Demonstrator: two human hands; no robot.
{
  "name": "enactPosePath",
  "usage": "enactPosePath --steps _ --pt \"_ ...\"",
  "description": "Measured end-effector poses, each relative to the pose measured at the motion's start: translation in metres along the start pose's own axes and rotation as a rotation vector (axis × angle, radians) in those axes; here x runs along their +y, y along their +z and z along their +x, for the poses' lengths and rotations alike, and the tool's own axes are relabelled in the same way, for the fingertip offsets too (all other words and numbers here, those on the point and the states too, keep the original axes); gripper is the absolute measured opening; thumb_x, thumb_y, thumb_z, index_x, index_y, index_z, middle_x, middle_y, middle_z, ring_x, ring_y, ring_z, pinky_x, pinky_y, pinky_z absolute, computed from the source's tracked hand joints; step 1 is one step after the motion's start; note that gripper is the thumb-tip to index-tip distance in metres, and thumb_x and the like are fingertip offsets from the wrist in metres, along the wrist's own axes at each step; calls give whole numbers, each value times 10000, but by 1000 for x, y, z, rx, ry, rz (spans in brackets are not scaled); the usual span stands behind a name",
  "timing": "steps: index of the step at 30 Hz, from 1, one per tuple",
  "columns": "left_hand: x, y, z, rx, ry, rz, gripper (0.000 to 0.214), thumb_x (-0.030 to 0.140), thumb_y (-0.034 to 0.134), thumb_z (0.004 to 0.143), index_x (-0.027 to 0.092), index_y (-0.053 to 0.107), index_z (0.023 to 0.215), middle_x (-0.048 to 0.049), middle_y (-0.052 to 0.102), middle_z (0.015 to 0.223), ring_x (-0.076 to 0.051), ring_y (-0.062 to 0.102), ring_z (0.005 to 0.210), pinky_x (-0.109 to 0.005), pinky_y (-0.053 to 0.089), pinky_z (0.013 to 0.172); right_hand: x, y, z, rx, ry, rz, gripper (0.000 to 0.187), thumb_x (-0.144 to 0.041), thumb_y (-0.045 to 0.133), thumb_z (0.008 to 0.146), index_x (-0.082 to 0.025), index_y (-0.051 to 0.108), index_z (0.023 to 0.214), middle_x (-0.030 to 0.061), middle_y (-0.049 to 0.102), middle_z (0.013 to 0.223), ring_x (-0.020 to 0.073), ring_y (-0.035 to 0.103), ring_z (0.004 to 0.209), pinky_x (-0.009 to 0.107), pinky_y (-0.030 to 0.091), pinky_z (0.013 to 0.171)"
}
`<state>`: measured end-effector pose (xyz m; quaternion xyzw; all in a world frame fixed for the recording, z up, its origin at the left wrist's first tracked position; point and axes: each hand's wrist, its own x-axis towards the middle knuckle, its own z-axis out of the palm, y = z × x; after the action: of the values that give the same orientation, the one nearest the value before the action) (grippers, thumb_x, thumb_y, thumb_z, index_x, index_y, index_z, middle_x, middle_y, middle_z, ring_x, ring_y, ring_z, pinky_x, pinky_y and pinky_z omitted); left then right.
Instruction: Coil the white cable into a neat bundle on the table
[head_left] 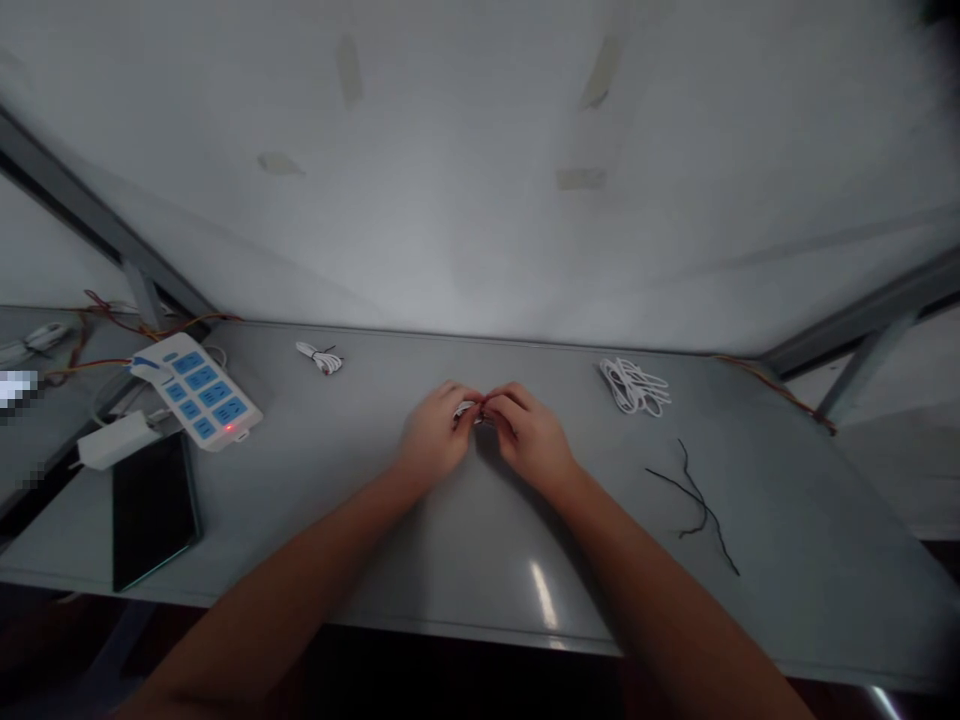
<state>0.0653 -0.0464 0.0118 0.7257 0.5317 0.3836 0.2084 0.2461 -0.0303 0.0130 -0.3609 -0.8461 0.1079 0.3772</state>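
My left hand (435, 432) and my right hand (531, 432) meet at the middle of the grey table (465, 530). Their fingertips pinch a small white cable bundle (466, 408) between them; most of it is hidden by the fingers. A tied white cable coil (321, 358) lies at the back left. A loose pile of white cables (634, 386) lies at the back right. Thin black ties (697, 505) lie on the table to the right of my right forearm.
A white power strip (201, 390) with blue sockets and a red light sits at the left. Next to it are a white adapter (116, 442) and a dark tablet (152, 508). Red and orange wires (112, 325) run along the left. A white wall stands behind.
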Motion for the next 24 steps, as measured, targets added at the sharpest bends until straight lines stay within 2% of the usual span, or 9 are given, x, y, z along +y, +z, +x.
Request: enactPosePath --steps 4,8,13,20,24 --pt "5 0 -3 -14 -42 -69 184 236 512 1021 198 644 1143 -86 728 1119 -222 694 1036 -369 547 918 2 -1 0 15 16 -34 201 -101 535 957 -223 694 978 80 691 967 203 669 814 295 516 696" --pt "10 0 -5 -24 -83 -121 232 242 562 993 213 618 1216 -90 726 1184 -225 702 1069 -382 557 948 2 -2 0 41 38 -13 191 -124 527 973 -222 690 979 79 696 961 199 673 811 295 512 703" --pt "11 -1 -4 -50 -94 -179 305 232 725 884 246 655 1181 -51 727 1156 -221 704 1054 -374 568 942 -2 -7 2 81 136 58 129 -181 565 983 -226 669 922 58 700 883 198 675 784 297 507 692" --pt "6 -2 -1 -26 -86 -268 183 240 754 881 232 689 1052 -31 731 1020 -192 709 961 -342 574 906 -5 -12 4 56 295 193 114 -272 589 971 -229 673 907 50 737 857 197 683 765 304 513 675" --pt "4 -3 -1 -59 -37 -321 243 285 745 903 230 688 1134 -52 715 1070 -191 705 983 -334 593 897 -3 -14 5 44 354 283 120 -293 596 952 -232 674 885 40 744 839 192 687 762 312 527 686"
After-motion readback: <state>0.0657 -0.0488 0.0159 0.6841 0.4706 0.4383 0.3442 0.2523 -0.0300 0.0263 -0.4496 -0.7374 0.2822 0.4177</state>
